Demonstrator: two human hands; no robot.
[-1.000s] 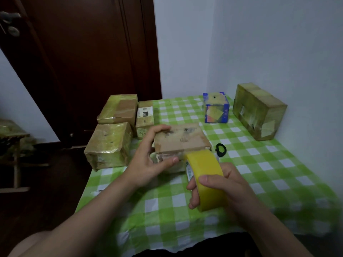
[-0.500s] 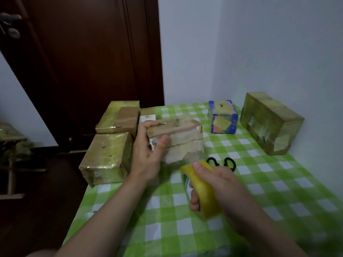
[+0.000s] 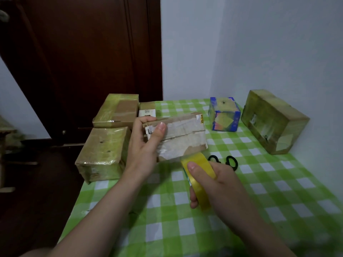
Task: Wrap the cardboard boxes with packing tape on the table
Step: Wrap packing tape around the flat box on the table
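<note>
Tipped further toward the person than half a second ago, the closed cardboard box (image 3: pixel 183 134) is gripped at its end by the left hand (image 3: pixel 143 153), contents unseen. Just below, the right hand (image 3: pixel 220 184) clasps the yellow tape roll (image 3: pixel 201 193) at the box's lower corner.

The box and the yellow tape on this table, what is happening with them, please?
A person's left hand holds a worn cardboard box tilted up, and the right hand grips a yellow tape roll at the box's lower edge. Scissors lie on the table just behind that hand. The other boxes around already look wrapped.
</note>
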